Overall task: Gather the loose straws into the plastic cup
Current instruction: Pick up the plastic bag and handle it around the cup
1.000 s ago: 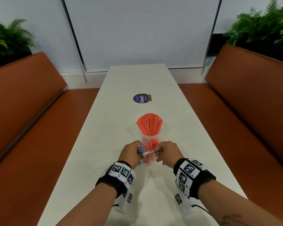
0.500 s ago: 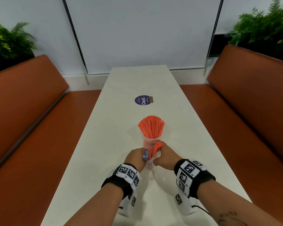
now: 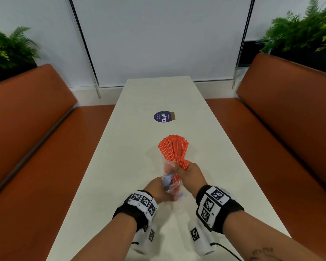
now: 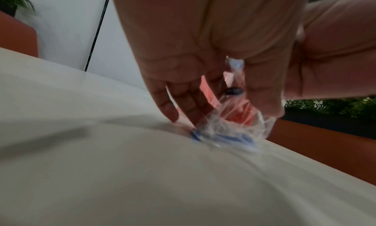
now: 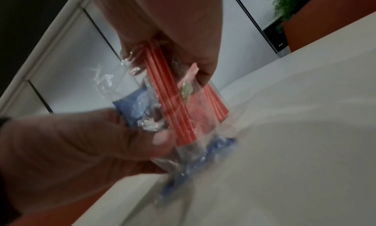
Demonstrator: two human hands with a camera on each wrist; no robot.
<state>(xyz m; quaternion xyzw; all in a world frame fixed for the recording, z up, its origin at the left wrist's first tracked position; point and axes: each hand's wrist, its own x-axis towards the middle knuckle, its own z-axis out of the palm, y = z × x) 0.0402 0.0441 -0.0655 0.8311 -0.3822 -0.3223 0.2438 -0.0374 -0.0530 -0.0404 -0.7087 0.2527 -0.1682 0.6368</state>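
The right hand now lifts a bundle of orange straws up out of the clear bag, which the left hand draws downward.

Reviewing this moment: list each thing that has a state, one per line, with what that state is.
Plastic cup: upright on the table, full of straws.
Orange straws: fanned out of the cup.
Small straw bundle: gripped by the right hand, partly inside the wrapper.
Clear plastic wrapper: crumpled, held by the left hand.
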